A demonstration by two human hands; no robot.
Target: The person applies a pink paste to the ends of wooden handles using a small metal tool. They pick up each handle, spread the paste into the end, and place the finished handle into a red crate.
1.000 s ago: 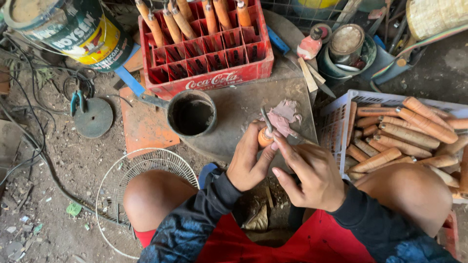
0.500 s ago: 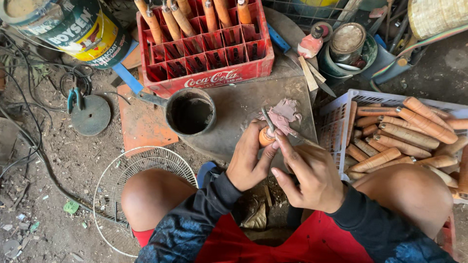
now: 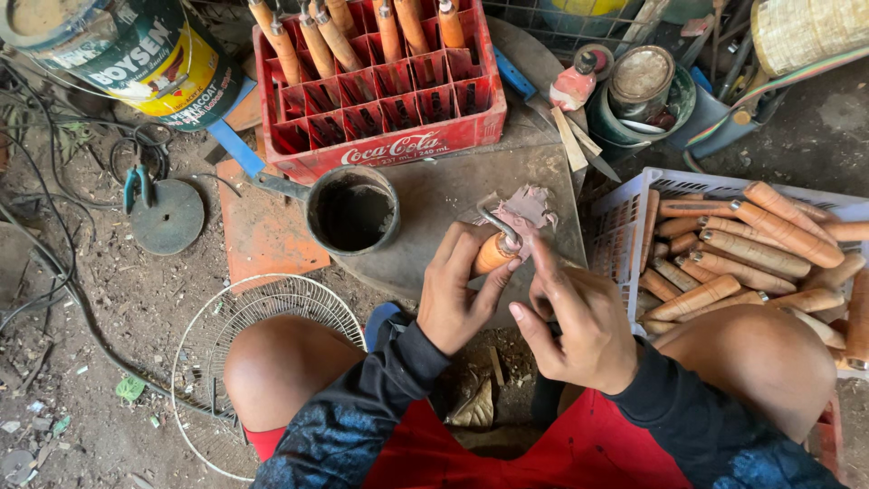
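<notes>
My left hand [image 3: 457, 294] grips an orange wooden handle [image 3: 495, 253] with a bent metal piece [image 3: 499, 225] sticking out of its top. My right hand [image 3: 570, 317] is beside it, fingers pinching at the top of the handle near the metal piece. A crumpled pinkish rag [image 3: 528, 210] lies just behind them on a grey metal slab [image 3: 444, 195]. A white plastic basket [image 3: 625, 235] at my right knee holds several more wooden handles [image 3: 751, 244].
A red bottle crate [image 3: 398, 145] with several handles standing in it sits ahead. A dark tin cup [image 3: 351, 213] with a blue handle stands left of my hands. A large paint can [image 3: 145, 54], a wire fan guard [image 3: 262, 308], cables and jars surround me.
Nothing has clearly moved; both hands stay on the handle, with the right fingers shifting slightly at its top.
</notes>
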